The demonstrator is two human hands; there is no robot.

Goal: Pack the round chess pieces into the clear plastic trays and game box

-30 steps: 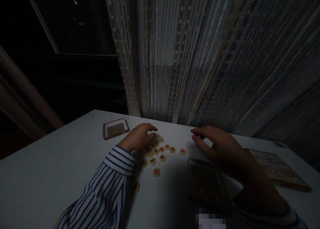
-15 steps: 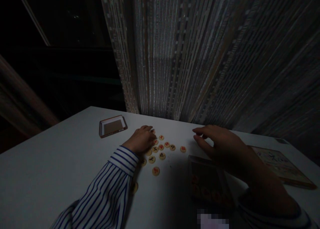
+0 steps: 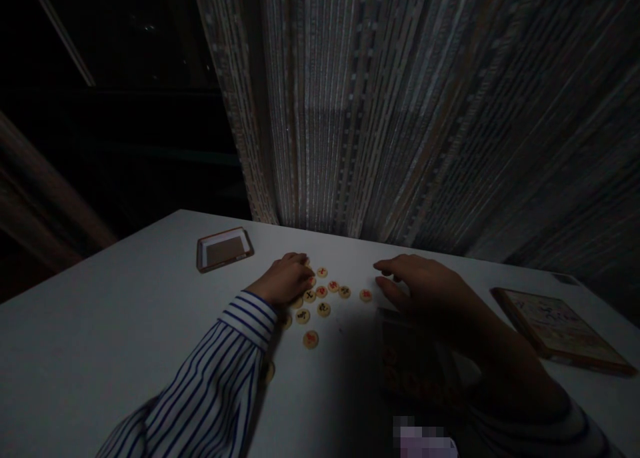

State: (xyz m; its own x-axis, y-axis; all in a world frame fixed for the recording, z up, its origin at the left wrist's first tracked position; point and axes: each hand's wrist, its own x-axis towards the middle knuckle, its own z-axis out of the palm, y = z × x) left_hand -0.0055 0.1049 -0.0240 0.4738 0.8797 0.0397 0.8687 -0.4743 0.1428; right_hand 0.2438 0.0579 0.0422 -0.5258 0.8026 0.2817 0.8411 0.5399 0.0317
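Xiangqi pieces, round and pale with red or black characters, lie scattered over the middle of the white table. My left hand rests palm down at the far left of the group, fingers spread and bent over a few pieces; what lies under the palm is hidden. To the right, my right hand hovers past a lone red piece, thumb and forefinger apart with nothing visible between them. Below it, in shadow, a clear-sided box holds several red-marked pieces in its near part.
A shallow box lid lies at the back left of the table. A flat patterned case lies on the right. Behind the table's far edge hangs a striped curtain. A blurred pinkish patch shows at the bottom. The light is dim.
My right hand has shifted a little left toward the lone red piece, its thumb and forefinger still apart. My left hand stays over the pieces almost unmoved.
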